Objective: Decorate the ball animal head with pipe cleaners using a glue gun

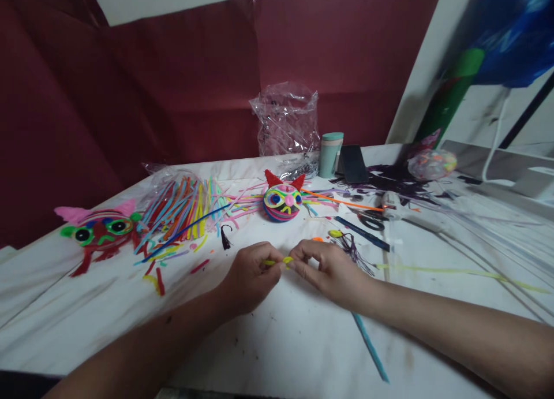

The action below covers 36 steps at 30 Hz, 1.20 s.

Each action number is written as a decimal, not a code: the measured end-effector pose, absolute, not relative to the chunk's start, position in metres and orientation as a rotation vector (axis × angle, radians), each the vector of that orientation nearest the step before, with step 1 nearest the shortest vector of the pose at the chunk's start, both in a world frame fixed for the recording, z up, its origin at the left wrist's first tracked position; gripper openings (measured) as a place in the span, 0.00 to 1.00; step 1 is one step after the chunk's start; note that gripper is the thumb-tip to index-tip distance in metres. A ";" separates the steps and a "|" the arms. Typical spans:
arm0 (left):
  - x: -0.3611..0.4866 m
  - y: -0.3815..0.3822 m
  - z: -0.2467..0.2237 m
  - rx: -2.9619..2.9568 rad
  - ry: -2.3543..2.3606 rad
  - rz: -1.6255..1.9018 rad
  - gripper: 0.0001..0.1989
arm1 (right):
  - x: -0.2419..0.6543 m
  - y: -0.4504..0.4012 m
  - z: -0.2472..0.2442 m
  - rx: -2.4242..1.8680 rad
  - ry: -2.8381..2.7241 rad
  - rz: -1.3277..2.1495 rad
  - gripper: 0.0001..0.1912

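Observation:
Between my two hands is a short yellow pipe cleaner (287,261), bent into a small curl at its right end. My left hand (254,275) is closed, pinching its left part between thumb and fingers. Thumb and forefinger of my right hand (329,271) close on the curled end, and fingertips hide part of it. Just beyond the hands sits a round striped animal head (282,211) with red pointed ears, ringed eyes and a pink nose. A dark purple tassel with a yellow top (352,252) lies by my right hand.
A second striped figure (104,231) with pink ears stands at left, beside a bag of colourful pipe cleaners (177,205). Scissors (372,221), a blue-green cup (331,155) and a phone (352,163) are farther back. A teal pipe cleaner (371,348) lies near my right forearm.

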<state>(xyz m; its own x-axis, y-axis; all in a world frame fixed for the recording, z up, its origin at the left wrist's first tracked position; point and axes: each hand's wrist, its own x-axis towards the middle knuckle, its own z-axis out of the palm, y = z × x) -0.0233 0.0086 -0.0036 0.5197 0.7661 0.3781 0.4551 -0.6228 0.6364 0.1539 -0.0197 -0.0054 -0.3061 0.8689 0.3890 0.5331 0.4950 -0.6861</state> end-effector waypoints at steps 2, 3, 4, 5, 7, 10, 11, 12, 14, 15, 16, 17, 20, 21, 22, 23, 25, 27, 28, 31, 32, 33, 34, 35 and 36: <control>-0.023 0.009 -0.004 2.297 0.997 0.870 0.05 | 0.154 -0.020 -0.006 -1.123 -2.028 0.493 0.07; -0.023 0.010 -0.004 2.325 0.990 0.859 0.05 | 0.154 -0.020 -0.007 -1.095 -2.067 0.435 0.07; -0.023 0.010 -0.005 2.371 0.975 0.846 0.05 | 0.155 -0.020 -0.008 -1.067 -2.110 0.372 0.07; -0.024 0.011 -0.007 2.425 0.954 0.829 0.05 | 0.155 -0.019 -0.009 -1.042 -2.161 0.312 0.07; -0.024 0.013 -0.010 2.536 0.903 0.787 0.06 | 0.157 -0.018 -0.010 -1.017 -2.264 0.227 0.08; -0.025 0.014 -0.013 2.634 0.806 0.745 0.05 | 0.159 -0.017 -0.011 -1.008 -2.363 0.235 0.08; -0.025 0.014 -0.013 2.626 0.791 0.758 0.05 | 0.159 -0.017 -0.011 -1.016 -2.343 0.281 0.08; -0.025 0.013 -0.012 2.593 0.790 0.788 0.05 | 0.159 -0.017 -0.010 -1.036 -2.294 0.349 0.07; -0.025 0.012 -0.009 2.482 0.825 0.876 0.05 | 0.157 -0.018 -0.008 -1.094 -2.147 0.514 0.07; -0.024 0.011 -0.008 2.427 0.851 0.913 0.05 | 0.156 -0.018 -0.007 -1.120 -2.081 0.584 0.07; -0.023 0.010 -0.006 2.379 0.874 0.932 0.05 | 0.156 -0.019 -0.007 -1.133 -2.037 0.634 0.07; -0.023 0.010 -0.006 2.334 0.895 0.932 0.05 | 0.155 -0.019 -0.006 -1.138 -2.010 0.665 0.08; -0.021 0.013 -0.006 2.114 0.959 0.942 0.03 | 0.155 -0.016 -0.007 -1.142 -1.901 0.732 0.10; -0.021 0.015 -0.006 2.003 0.985 0.988 0.05 | 0.156 -0.014 -0.008 -1.141 -1.835 0.772 0.12; -0.021 0.018 -0.007 1.886 1.017 1.040 0.08 | 0.156 -0.011 -0.008 -1.137 -1.759 0.823 0.13; -0.021 0.020 -0.007 1.778 1.055 1.082 0.11 | 0.157 -0.009 -0.009 -1.131 -1.683 0.875 0.15; -0.020 0.022 -0.007 1.650 1.120 1.044 0.10 | 0.158 -0.005 -0.010 -1.113 -1.556 0.963 0.18; -0.018 0.021 -0.007 1.633 1.138 0.866 0.08 | 0.158 -0.004 -0.011 -1.097 -1.469 1.016 0.20; -0.017 0.019 -0.007 1.641 1.121 0.783 0.08 | 0.157 -0.004 -0.012 -1.087 -1.444 1.032 0.20; -0.015 0.014 -0.009 1.650 1.090 0.685 0.10 | 0.155 -0.006 -0.013 -1.057 -1.414 1.057 0.21; -0.014 0.013 -0.009 1.653 1.097 0.661 0.12 | 0.154 -0.006 -0.014 -1.053 -1.408 1.055 0.20; -0.015 0.012 -0.010 1.665 1.105 0.604 0.12 | 0.154 -0.006 -0.014 -1.053 -1.400 1.046 0.20; -0.015 0.011 -0.010 1.688 1.116 0.523 0.13 | 0.155 -0.005 -0.014 -1.056 -1.390 1.029 0.20; -0.016 0.010 -0.010 1.721 1.129 0.436 0.13 | 0.155 -0.005 -0.014 -1.061 -1.379 1.007 0.20; -0.016 0.008 -0.010 1.756 1.131 0.357 0.14 | 0.156 -0.004 -0.014 -1.068 -1.371 0.987 0.20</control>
